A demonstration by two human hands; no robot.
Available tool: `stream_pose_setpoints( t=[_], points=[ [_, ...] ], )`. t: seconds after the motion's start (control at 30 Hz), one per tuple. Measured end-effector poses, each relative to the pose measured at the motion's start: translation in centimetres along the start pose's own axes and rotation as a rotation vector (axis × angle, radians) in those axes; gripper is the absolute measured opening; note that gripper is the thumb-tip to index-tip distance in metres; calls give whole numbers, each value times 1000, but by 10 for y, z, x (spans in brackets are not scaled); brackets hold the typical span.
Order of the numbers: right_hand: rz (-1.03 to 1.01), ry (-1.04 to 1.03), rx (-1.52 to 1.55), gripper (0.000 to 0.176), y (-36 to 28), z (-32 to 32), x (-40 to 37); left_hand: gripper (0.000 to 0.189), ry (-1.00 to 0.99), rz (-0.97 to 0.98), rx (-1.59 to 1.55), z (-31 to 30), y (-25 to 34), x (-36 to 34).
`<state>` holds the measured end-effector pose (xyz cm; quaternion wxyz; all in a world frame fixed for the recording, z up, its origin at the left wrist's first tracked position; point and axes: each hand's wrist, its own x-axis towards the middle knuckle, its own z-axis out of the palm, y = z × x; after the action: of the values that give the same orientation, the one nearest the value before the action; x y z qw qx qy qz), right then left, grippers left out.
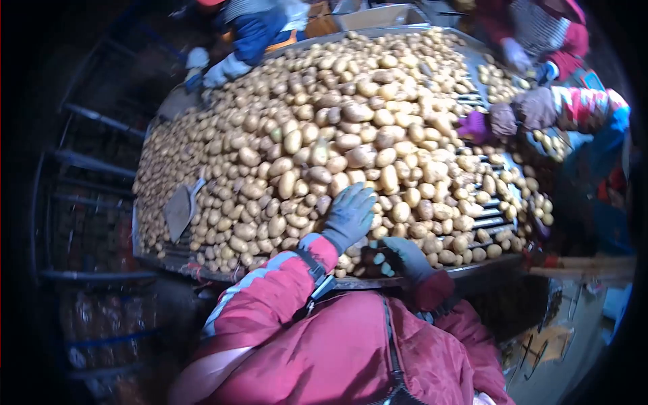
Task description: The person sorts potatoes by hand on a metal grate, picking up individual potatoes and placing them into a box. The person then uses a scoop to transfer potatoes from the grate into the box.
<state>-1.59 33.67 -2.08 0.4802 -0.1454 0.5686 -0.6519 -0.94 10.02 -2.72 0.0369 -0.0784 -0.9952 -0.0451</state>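
Observation:
A large heap of potatoes [317,135] covers a wide sorting table with a metal rim [337,282]. My left hand [349,216], in a grey-blue glove, lies on the potatoes near the table's front edge, fingers stretched forward and palm down. To its right, at the rim, my right hand [399,258] is curled in a dark glove with pale fingertips. Its fingers bend inward beside a dark patch; whatever they hold, if anything, is hidden in shadow.
A grey scoop [181,208] rests on the heap at the left. Co-workers' gloved hands [226,71] reach in at the back left, and others [499,123] at the right. Slatted bars [491,212] show at the right. A metal frame [94,162] stands left of the table.

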Motion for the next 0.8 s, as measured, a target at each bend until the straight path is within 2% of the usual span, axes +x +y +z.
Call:
stream_pose_setpoints(
  t=[0.07,0.17,0.27,0.33,0.4,0.43,0.47,0.53,0.57,0.6,0.67,0.7,0.73,0.8],
  points=[
    [253,55,315,34,0,-4,-6,38,140,36,-199,-13,0,1],
    [312,126,438,39,-3,0,-16,37,130,66,-123,-17,1,6],
    [321,163,470,39,0,10,-20,35,192,78,-138,-10,-2,3],
    [328,150,440,38,-4,20,-16,33,155,62,-163,-11,-2,5],
    [314,158,325,36,-3,30,-11,36,266,108,-250,-13,-5,1],
    [378,176,386,35,-8,38,-9,40,212,226,-210,-18,-11,-5],
    [371,176,365,35,-4,44,-3,44,227,89,-303,-17,-3,-4],
    [222,80,148,34,13,59,4,47,184,100,-364,-17,-1,-15],
    [155,88,142,33,5,79,2,49,198,56,-478,-22,2,-27],
    [378,121,343,27,-8,94,3,48,248,-7,-635,-24,4,-43],
    [259,114,283,23,22,116,11,42,144,-92,-714,-69,-6,-84],
    [261,52,26,18,32,122,17,38,313,40,-530,-36,-20,-104],
    [264,61,-47,15,33,141,26,34,323,-101,-683,-76,-22,-131],
    [-130,-39,-751,22,55,162,41,32,427,-179,-921,-45,-47,-178]
  ],
)
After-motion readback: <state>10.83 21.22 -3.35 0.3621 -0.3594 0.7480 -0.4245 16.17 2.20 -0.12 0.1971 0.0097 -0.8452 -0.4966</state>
